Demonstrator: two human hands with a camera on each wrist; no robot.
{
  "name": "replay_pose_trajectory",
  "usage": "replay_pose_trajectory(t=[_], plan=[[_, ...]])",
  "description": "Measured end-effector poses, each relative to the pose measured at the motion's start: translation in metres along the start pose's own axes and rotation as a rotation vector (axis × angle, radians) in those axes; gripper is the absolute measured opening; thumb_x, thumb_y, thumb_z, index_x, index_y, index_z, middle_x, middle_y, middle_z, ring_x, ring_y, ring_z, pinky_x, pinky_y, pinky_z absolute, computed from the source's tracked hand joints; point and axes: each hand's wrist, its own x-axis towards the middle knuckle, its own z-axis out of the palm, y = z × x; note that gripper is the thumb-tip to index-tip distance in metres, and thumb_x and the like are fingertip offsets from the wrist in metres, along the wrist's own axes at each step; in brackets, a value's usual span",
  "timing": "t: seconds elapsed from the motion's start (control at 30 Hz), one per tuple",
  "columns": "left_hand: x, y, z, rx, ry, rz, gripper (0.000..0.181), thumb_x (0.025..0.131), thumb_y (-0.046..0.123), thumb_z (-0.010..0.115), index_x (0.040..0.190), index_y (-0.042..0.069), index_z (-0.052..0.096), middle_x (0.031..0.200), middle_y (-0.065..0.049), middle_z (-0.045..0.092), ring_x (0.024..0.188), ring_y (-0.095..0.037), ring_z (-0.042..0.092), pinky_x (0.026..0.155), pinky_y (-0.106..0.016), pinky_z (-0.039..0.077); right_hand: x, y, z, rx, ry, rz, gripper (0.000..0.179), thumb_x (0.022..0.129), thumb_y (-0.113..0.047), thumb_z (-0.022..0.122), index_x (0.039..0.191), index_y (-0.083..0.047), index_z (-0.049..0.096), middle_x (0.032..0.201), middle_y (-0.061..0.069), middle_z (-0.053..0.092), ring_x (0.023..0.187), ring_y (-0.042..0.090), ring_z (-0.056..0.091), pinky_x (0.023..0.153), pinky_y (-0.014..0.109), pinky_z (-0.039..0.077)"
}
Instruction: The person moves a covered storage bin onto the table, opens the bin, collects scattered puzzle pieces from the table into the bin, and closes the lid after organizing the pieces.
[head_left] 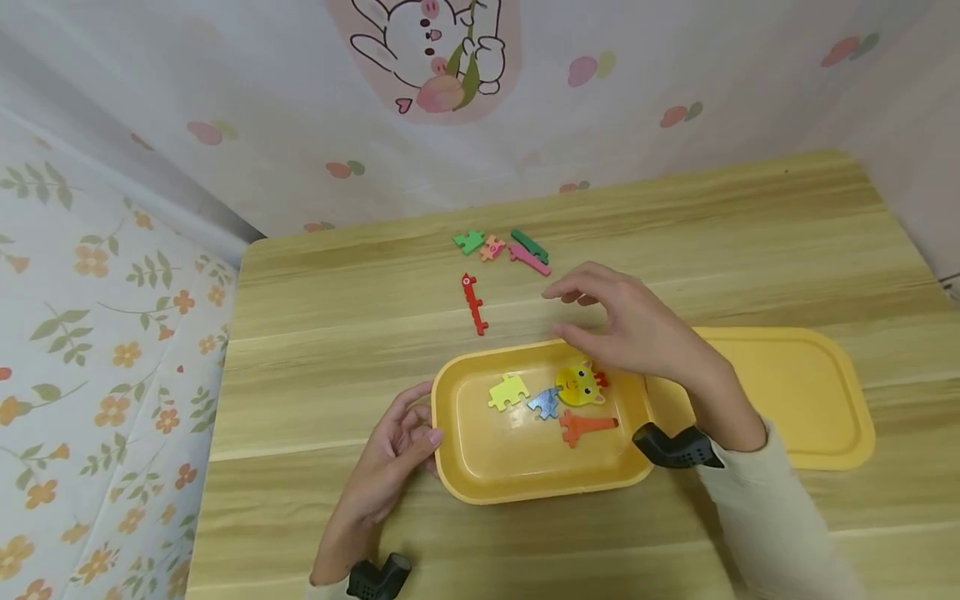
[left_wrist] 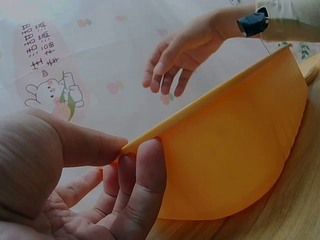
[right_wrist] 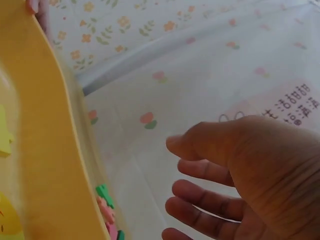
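Note:
A yellow plastic box (head_left: 480, 483) stands on the table, its left rim pinched between thumb and fingers of my left hand (head_left: 393, 454). The left wrist view shows that thumb on top of the rim and fingers against the outer wall. Inside lie a yellow-green puzzle piece (head_left: 508, 392), a blue piece (head_left: 545, 403), a giraffe-head piece (head_left: 579, 385) and an orange piece (head_left: 585, 425). My right hand (head_left: 626, 321) hovers over the box's far right rim, thumb and fingers apart, with nothing between them. A red puzzle piece (head_left: 474, 304) lies on the table to its left.
Beyond the box, a green piece (head_left: 469, 242), a peach piece (head_left: 492, 248), a pink piece (head_left: 529, 259) and a dark green piece (head_left: 530, 246) lie on the wooden table (head_left: 322, 350). The yellow lid (head_left: 787, 400) lies right of the box. A patterned curtain (head_left: 262, 100) hangs behind.

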Motion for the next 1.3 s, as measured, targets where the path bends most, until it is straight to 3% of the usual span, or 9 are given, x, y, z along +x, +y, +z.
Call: replay_pose_trajectory(t=[0.27,0.6,0.97,1.3], plan=[[0.002,0.005,0.0,0.019,0.032,-0.023,0.061,0.105,-0.005,0.055,0.161,0.003,0.031,0.115,-0.007,0.065,0.082,-0.009,0.073,0.067,-0.025,0.067,0.025,0.009,-0.009,-0.035,-0.02,0.047,0.037,0.097,-0.014,0.076,0.132,-0.006,0.067,0.129,0.013,0.069,0.112,0.035,0.069,0.1,0.054,0.062],[0.006,0.002,-0.002,-0.005,-0.005,0.015,0.059,0.105,-0.008,0.053,0.159,0.004,0.034,0.117,-0.007,0.067,0.084,-0.009,0.073,0.067,-0.024,0.067,0.049,0.022,-0.014,0.015,-0.022,0.093,0.039,0.097,-0.012,0.076,0.133,-0.001,0.066,0.135,0.018,0.067,0.114,0.036,0.068,0.1,0.055,0.063],[0.004,0.005,0.0,-0.006,0.016,-0.031,0.06,0.105,-0.007,0.054,0.16,0.004,0.032,0.117,-0.007,0.064,0.084,-0.01,0.074,0.068,-0.025,0.068,0.076,0.04,-0.008,-0.093,-0.033,0.095,0.04,0.096,-0.014,0.076,0.133,-0.002,0.068,0.133,0.018,0.067,0.111,0.034,0.068,0.091,0.049,0.065],[0.0,0.0,-0.002,-0.001,-0.007,-0.018,0.061,0.105,-0.006,0.053,0.161,0.0,0.028,0.117,-0.007,0.064,0.085,-0.01,0.073,0.067,-0.025,0.067,0.095,0.055,0.001,-0.141,-0.055,0.106,0.044,0.096,-0.019,0.078,0.134,0.0,0.066,0.136,0.021,0.065,0.114,0.038,0.067,0.094,0.054,0.061]])
